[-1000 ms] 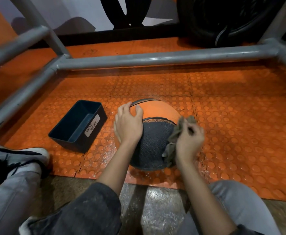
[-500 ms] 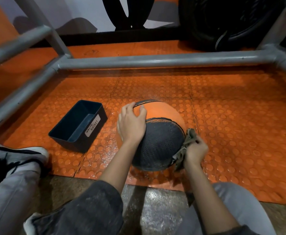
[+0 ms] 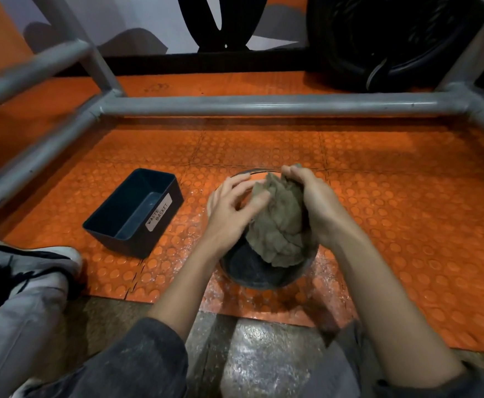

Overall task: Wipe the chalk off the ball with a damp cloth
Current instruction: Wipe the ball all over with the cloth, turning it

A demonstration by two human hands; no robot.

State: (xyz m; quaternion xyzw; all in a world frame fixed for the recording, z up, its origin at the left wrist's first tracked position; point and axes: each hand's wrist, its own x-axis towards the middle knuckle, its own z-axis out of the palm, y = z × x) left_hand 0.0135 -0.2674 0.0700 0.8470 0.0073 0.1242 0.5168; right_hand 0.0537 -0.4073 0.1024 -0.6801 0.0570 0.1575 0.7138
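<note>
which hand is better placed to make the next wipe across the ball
Right. The right hand grips the cloth, which is bunched on top of the ball. The left hand lies open on the ball's left side, so it likely suits steadying.

The ball [image 3: 252, 271] sits on the floor mat [image 3: 378, 211], near the mat's front edge. The cloth [image 3: 278, 225] lies on top of the ball, between the left hand [image 3: 232, 205] and the right hand [image 3: 312, 202], which holds it. The bin [image 3: 133, 214] stands on the mat to the left, apart from the ball. The pipe frame [image 3: 263, 106] crosses behind both, with a tyre [image 3: 378, 38] behind it at the right
</note>
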